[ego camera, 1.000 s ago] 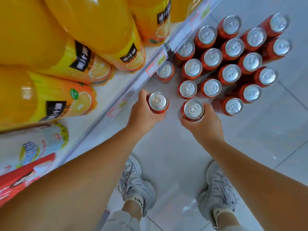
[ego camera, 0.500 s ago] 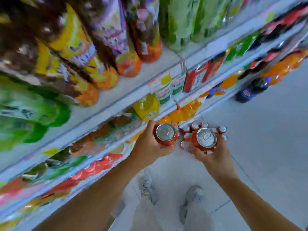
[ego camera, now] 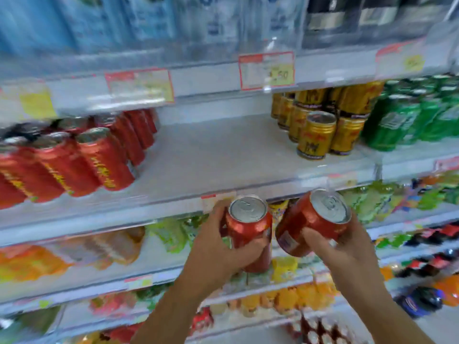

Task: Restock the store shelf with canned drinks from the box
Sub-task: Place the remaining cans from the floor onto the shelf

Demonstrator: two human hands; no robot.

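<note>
left grip (ego camera: 216, 249) holds red can (ego camera: 248, 227) | right grip (ego camera: 352, 249) holds second can (ego camera: 308, 219), tilted | shelf (ego camera: 218, 155): red cans (ego camera: 99, 157) left, gold cans (ego camera: 315, 135) right

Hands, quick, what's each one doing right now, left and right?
Left hand: grips an upright red can.
Right hand: grips a second red can, tilted left.

Bare middle of the shelf board (ego camera: 218, 155) open, shelved red cans (ego camera: 99, 160) crowding its left, gold cans (ego camera: 315, 135) bounding its right, price tags (ego camera: 267, 70) overhanging from the shelf above, clear front lip (ego camera: 149, 203) along the edge, left hand (ego camera: 218, 247) gripping the left can (ego camera: 248, 227) and right hand (ego camera: 347, 247) gripping the right can (ego camera: 313, 219) just below that lip.
</note>
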